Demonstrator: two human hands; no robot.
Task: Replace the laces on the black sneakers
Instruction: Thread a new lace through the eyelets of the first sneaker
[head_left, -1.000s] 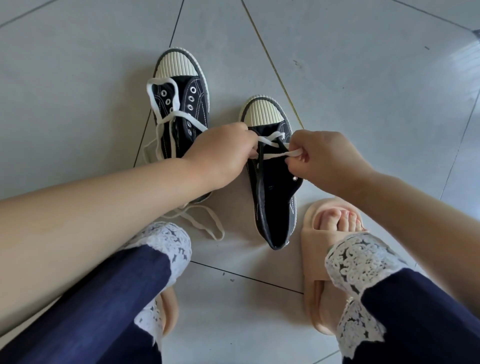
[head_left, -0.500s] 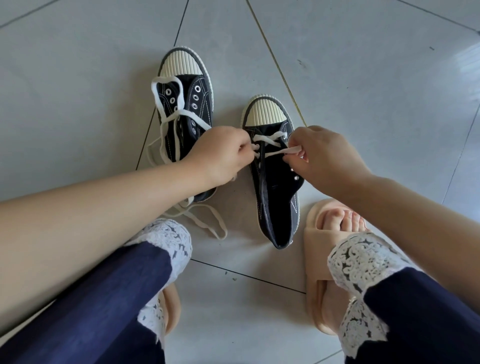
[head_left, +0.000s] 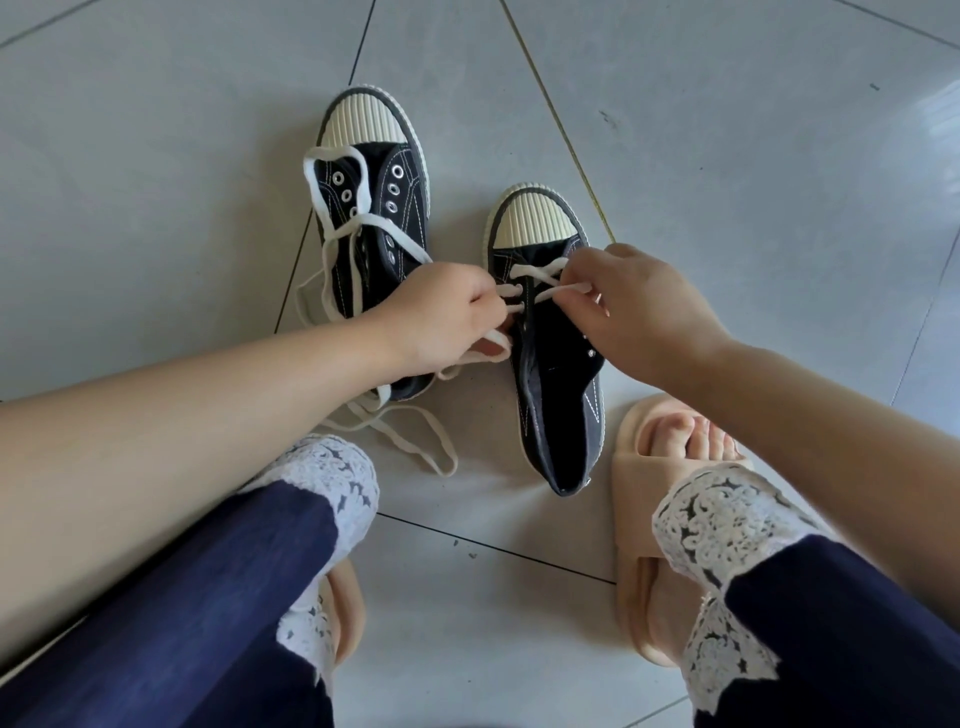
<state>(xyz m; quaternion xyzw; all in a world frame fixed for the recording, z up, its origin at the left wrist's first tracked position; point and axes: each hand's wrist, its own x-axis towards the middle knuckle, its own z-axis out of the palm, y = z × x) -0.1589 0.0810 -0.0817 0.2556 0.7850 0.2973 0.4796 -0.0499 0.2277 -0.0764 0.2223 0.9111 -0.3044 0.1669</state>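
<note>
Your left hand (head_left: 441, 317) is curled, fingertips pinched on one run of the white lace (head_left: 530, 275) at the left row of eyelets. Your right hand (head_left: 639, 317) pinches the other run between thumb and forefinger, just over the right row. The lace crosses twice below the ribbed cream toe cap of the near sneaker (head_left: 556, 415), which lies on the floor (head_left: 156, 156) between your feet, heel towards you, beside the slide sandal (head_left: 631, 467) on your right foot. The far sneaker (head_left: 400, 208) stands just to its left across a tile seam, partly under your left hand. A loose lace (head_left: 332, 228) is draped over its open eyelets and trails onto the tiles.
</note>
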